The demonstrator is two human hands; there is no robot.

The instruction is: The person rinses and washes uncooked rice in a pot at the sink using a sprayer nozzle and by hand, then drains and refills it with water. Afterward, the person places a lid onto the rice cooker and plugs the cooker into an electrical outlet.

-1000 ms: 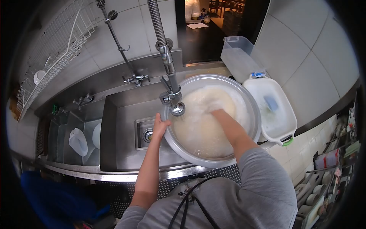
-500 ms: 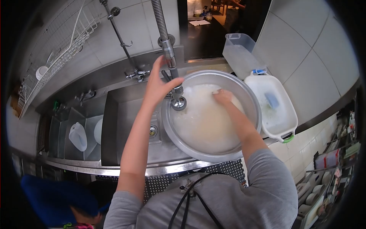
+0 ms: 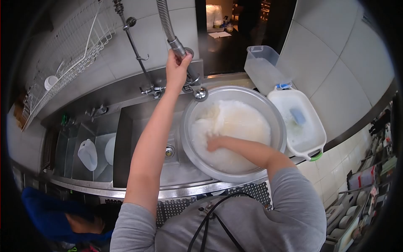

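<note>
- The cloudy white contents (image 3: pixel 241 122) lay in the large metal basin (image 3: pixel 277 126); froth and a pale, yellowish patch showed at the surface.
- The right hand (image 3: pixel 214 143) was partly sunk in them, toward the basin's near left; it had shifted there from the far side half a second earlier; whether its fingers were spread or pressed together, I cannot tell.
- The left hand (image 3: pixel 178 71) had left the basin rim, passed through an open reach, and now wrapped the sprayer (image 3: pixel 193 77) below its spring hose, fingers curled round it, thumb across the front; this seemed to put the sprayer under control, but left the rim unsteadied by that hand.
- The spray head (image 3: pixel 201 94) had been drawn back toward the wall; it now hung by the basin's far left rim; no water stream could be made out.
- The basin stood at the right end of the sink (image 3: pixel 138 168); just beside it sat a white tub (image 3: pixel 317 126) with a blue sponge (image 3: pixel 298 116); a clear container (image 3: pixel 262 69) stood behind.
</note>
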